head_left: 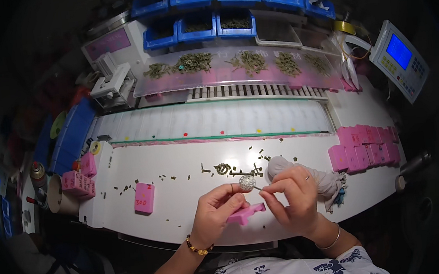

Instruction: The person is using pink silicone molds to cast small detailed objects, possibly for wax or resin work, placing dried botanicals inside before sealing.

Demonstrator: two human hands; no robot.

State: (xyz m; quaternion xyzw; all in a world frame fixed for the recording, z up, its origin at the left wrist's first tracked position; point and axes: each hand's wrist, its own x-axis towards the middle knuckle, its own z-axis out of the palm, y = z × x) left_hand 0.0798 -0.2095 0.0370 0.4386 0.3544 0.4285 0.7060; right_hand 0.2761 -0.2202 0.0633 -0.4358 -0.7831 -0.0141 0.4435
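My left hand is closed on a pink rubber piece with a notched edge. A round silvery openwork ball shows right at its fingertips; whether the ball is joined to the pink piece I cannot tell. Between thumb and finger, my right hand pinches a thin dark rod whose far end meets the ball. Small dark green pieces, one of them ring-shaped, lie on the white tabletop just beyond both hands. A crumpled pale cloth lies beside my right hand, partly hidden by it.
Left of my hands a pink block lies on the table. Stacked pink blocks stand at the right. Beyond are a white lit panel, a clear shelf with green heaps, several blue bins and a keypad display.
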